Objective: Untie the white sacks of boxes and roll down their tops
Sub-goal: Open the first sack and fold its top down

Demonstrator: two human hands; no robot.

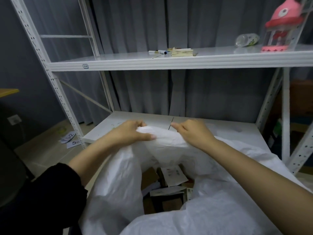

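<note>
A large white sack stands in front of me with its mouth open. Inside lie several cardboard boxes, some with printed labels. My left hand grips the far rim of the sack on the left, fingers curled over the fabric and thumb on top. My right hand grips the same far rim on the right, fingers hooked over the edge. The rim between the two hands is bunched into a fold. More white sack fabric spreads to the right and below.
A white metal shelving rack stands ahead. Its lower shelf lies just behind the sack. The upper shelf holds markers, paper, a plastic bottle and a pink toy. Paper labels lie on the floor at left.
</note>
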